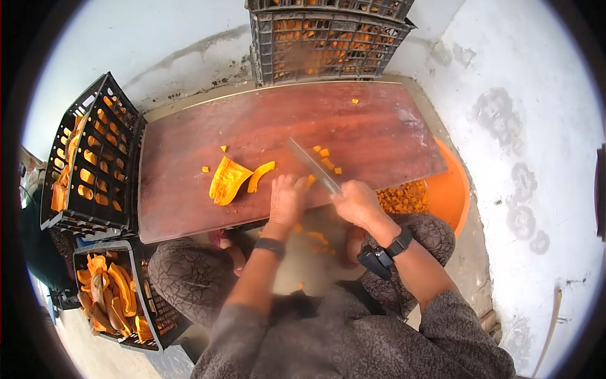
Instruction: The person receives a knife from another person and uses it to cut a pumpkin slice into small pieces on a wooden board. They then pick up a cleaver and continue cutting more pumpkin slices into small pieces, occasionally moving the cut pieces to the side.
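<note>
at nine o'clock of the wooden board [265,120] a tilted crate [95,158] leans against its edge, with orange pieces showing through the mesh. at seven o'clock a lower crate [117,297] holds long peeled strips. both sit near the person's knee, likely so the stock is close by. near the board's middle lie a large wedge [226,182] and a curved slice [260,175], just beside each other and clear of the blade.

the left hand [287,199] sits at the board's six o'clock edge, fingers curled down onto a strip [309,182] of orange flesh, pinning it, i'd say so it doesn't skid. the knife [314,165] crosses just right of those fingers, blade pointing to eleven o'clock. the right hand [356,202] is clenched around its handle. a few cubes [325,158] lie on the blade's far side.

at four o'clock an orange basin [453,189] sits half under the board's edge with a heap of dice in it, probably placed so cut bits can be swept straight off. at twelve o'clock stacked crates [325,44] stand by the wall.
</note>
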### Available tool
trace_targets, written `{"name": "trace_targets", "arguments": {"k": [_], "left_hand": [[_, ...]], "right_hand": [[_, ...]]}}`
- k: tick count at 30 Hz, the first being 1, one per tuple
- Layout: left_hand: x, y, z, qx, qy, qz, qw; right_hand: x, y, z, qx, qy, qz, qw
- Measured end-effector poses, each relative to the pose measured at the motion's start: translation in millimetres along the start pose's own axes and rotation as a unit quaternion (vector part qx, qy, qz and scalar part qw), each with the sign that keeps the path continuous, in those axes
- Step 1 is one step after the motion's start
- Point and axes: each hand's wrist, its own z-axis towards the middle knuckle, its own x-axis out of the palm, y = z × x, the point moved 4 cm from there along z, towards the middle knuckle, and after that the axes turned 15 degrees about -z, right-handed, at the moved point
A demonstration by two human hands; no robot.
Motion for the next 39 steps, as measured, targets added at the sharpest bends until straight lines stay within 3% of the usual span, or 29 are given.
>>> {"name": "trace_targets", "arguments": {"k": [16, 21, 25, 28, 30, 34, 37, 39], "left_hand": [[-0.9, 7.4, 9.8, 0.024, 0.048, -0.010, 0.999], [-0.1, 9.9, 10.9, 0.021, 0.032, -0.005, 0.999], [-1.3, 9.3, 11.7, 0.008, 0.045, -0.010, 0.999], [-5.3, 8.4, 11.1, 0.002, 0.041, -0.031, 0.999], [-7.7, 7.2, 10.9, 0.010, 0.045, -0.044, 0.998], [-11.5, 7.7, 6.9, -0.003, 0.066, -0.053, 0.996], [-15.4, 7.1, 7.5, 0.019, 0.043, -0.055, 0.997], [-13.3, 9.0, 7.4, 0.012, 0.054, -0.037, 0.998]], "right_hand": [[3.4, 10.4, 3.6, -0.003, 0.023, -0.073, 0.997], [-5.4, 23.9, 12.6, 0.001, 0.123, -0.098, 0.987], [-8.8, 31.8, 18.3, 0.010, 0.129, -0.090, 0.988], [-1.0, 30.6, 25.0, 0.008, 0.128, -0.081, 0.988], [4.8, 22.2, 27.6, 0.063, 0.126, -0.001, 0.990], [5.0, 16.0, 26.1, 0.083, 0.149, 0.073, 0.983], [14.8, 9.6, 30.1, 0.058, 0.102, 0.034, 0.993], [7.2, 14.2, 28.9, -0.023, -0.019, -0.039, 0.999]]}}
